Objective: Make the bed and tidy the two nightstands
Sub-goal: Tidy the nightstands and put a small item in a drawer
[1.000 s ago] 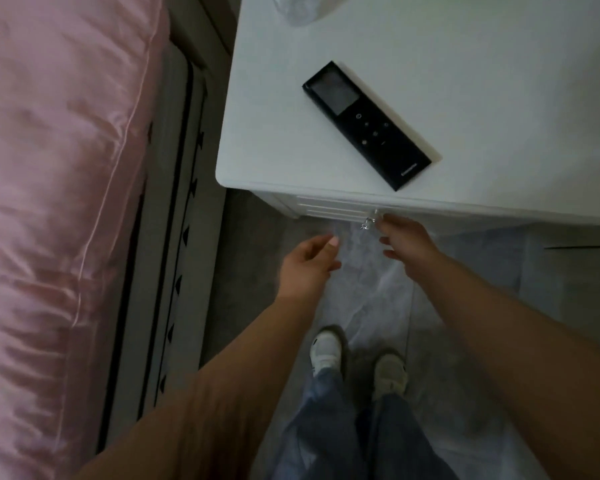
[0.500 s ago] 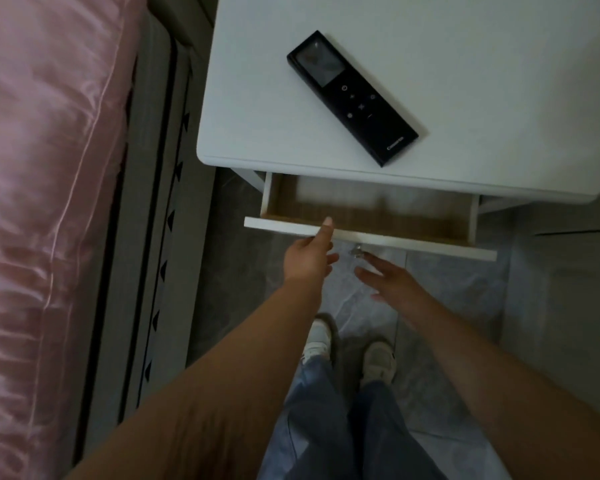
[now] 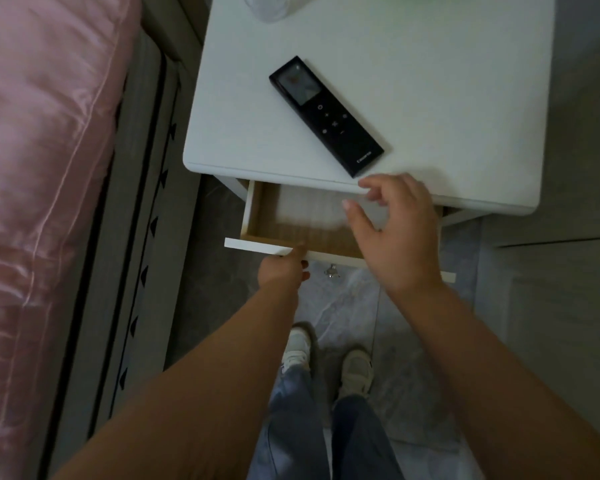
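A white nightstand point(image 3: 447, 98) stands in front of me with its top drawer point(image 3: 253, 244) pulled out; the wooden inside shows nothing in it. A black remote control point(image 3: 326, 116) lies diagonally on the nightstand top. My left hand point(image 3: 283, 270) grips the drawer's white front edge. My right hand point(image 3: 395, 233) hovers above the drawer, fingers apart, just short of the remote's near end and holding nothing. A small metal knob point(image 3: 331, 270) shows under the drawer front.
The bed with a pink satin cover point(image 3: 39, 202) runs along the left, its grey frame point(image 3: 125, 271) beside the nightstand. A clear plastic object point(image 3: 267, 6) sits at the nightstand's far edge. My feet in pale shoes point(image 3: 326, 358) stand on the grey tiled floor.
The drawer went from shut to pulled out. My left hand took hold of its front edge. My right hand let go of the knob and rose over the drawer toward the remote.
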